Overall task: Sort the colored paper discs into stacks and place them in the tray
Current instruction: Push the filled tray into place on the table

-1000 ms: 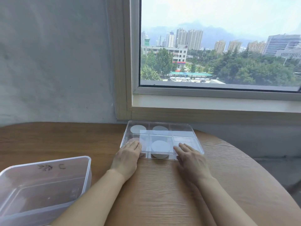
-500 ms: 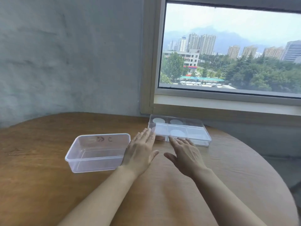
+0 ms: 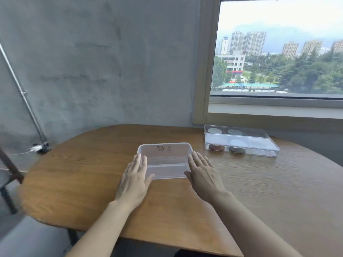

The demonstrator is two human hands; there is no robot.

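Left hand (image 3: 134, 179) open and palm down, fingers straight and close together, thumb spread toward the middle, holding nothing. Fingertips up against the left end wall of an open, clear rectangular plastic container (image 3: 167, 172); whether touching or just beside, impossible to tell. Right hand (image 3: 203, 175) likewise open, fingers straight and slightly fanned, lying along the container's right end wall, nothing gripped. Both bare forearms reaching in from the near edge.

Between the two hands, the container itself, upright on a rounded brown wooden table (image 3: 83, 173), dark handwritten marks on its far wall.

Farther back and to the right, well apart from both hands, a flat clear plastic tray (image 3: 267, 152) divided into compartments, close to the wall below the window. Inside, round paper discs (image 3: 237, 143) sorted by compartment: pale ones seen from above, a brownish stack and a darker stack showing through the front wall. Exact colours hard to judge through the plastic.

Behind the table, a rough grey plastered wall (image 3: 92, 62). On the left, a slanting metal pipe (image 3: 24, 97). On the right, a large window (image 3: 278, 52) giving onto trees and tall buildings.
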